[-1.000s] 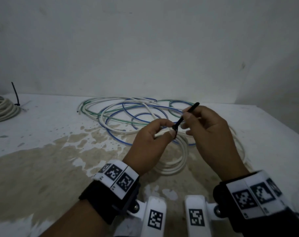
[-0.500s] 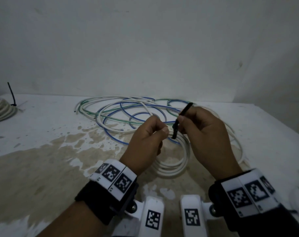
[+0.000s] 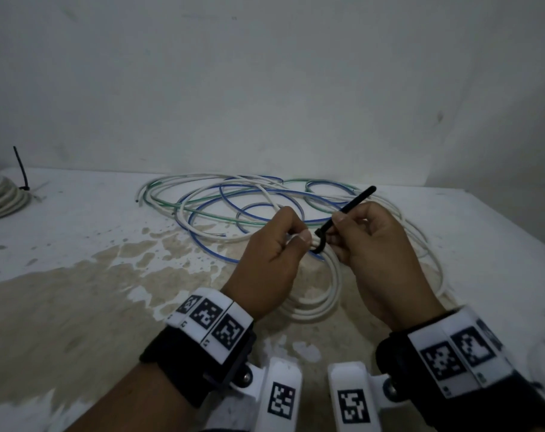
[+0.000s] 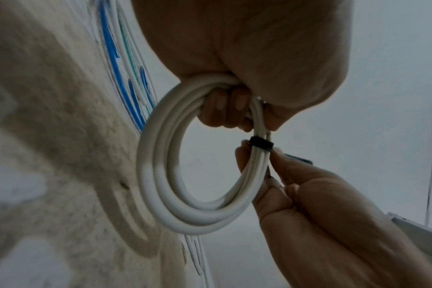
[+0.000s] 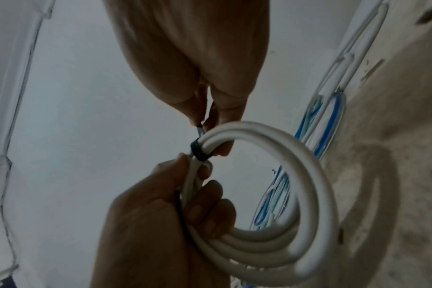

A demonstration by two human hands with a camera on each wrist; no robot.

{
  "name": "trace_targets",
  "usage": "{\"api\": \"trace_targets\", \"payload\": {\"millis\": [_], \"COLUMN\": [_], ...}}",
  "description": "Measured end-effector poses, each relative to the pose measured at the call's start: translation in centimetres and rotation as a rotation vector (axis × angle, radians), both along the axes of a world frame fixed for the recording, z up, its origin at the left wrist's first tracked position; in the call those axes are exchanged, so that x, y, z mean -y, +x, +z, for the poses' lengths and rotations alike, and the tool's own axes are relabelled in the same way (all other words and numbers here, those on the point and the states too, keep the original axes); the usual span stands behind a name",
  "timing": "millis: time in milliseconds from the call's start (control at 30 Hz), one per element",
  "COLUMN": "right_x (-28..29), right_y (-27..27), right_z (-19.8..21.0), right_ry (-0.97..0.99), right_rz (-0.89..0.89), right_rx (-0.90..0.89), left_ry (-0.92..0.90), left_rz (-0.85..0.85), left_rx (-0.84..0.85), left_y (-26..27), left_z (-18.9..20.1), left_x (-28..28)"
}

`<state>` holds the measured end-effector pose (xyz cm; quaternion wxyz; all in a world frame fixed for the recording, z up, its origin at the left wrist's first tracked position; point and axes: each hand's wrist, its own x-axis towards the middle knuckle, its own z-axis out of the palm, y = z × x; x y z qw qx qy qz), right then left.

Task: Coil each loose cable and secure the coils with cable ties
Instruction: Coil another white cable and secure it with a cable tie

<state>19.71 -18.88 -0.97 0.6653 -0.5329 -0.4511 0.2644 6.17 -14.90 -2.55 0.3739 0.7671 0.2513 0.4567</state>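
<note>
White cable coil (image 3: 319, 294) is held up off the tabletop (image 3: 78, 244), between both hands, hanging down and toward the camera from the grip point. Left hand (image 3: 271, 260) is clenched round the top of the coil's bundled strands, fingers curled through the ring. Right hand (image 3: 380, 254) pinches the black cable tie (image 3: 343, 213) just beside the left thumb; the two hands are nearly touching.

Key relation: the tie band is already looped round the strands right next to the left-hand grip, and its free tail runs up and away to the far right, out past the right fingers. Tail's long axis is diagonal, roughly crosswise to the bundle. In the wrist views the band (image 4: 260, 143) looks snug on the strands. Judgement: cinching step, near done for this coil; a pull would go along the tail axis, away from the left hand. Right hand is the one on the tail.

Behind the hands, loose cables (image 3: 234, 201) in white, blue and green lie sprawled on the tabletop, not yet coiled. Finished coil (image 3: 0, 194) with an upright tie sits far left. Tabletop is white with a big brownish stain; plain white wall (image 3: 265, 88) behind, dim light.
</note>
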Motion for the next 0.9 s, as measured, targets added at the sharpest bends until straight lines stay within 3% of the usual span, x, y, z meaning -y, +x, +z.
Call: {"api": "trace_targets", "payload": {"millis": [133, 233, 400, 600, 700, 800, 900], "right_x": [0.3, 0.5, 1.0, 2.0, 1.9, 1.5, 1.5], "right_y": [-0.3, -0.6, -0.6, -0.9, -0.7, -0.4, -0.3], "right_z": [0.3, 0.6, 1.1, 2.1, 2.2, 2.1, 1.8], "right_ry": [0.071, 0.078, 0.117, 0.323, 0.272, 0.212, 0.248], "right_rz": [-0.085, -0.068, -0.017, -0.165, -0.125, -0.1, -0.104], "right_rx": [0.242, 0.268, 0.338, 0.644, 0.572, 0.466, 0.514], "left_ry": [0.005, -0.109, 0.01, 0.024, -0.016, -0.281, -0.363], "left_rz": [0.035, 0.006, 0.091, 0.086, 0.065, -0.077, -0.07], "left_rx": [-0.065, 0.024, -0.031, 0.001, 0.009, 0.115, 0.154], "left_y": [0.0, 0.0, 0.5, 0.3, 0.3, 0.3, 0.5], "left_z": [0.1, 0.2, 0.1, 0.2, 0.0, 0.2, 0.2], "left_x": [0.1, 0.1, 0.6, 0.4, 0.3, 0.4, 0.2]}}
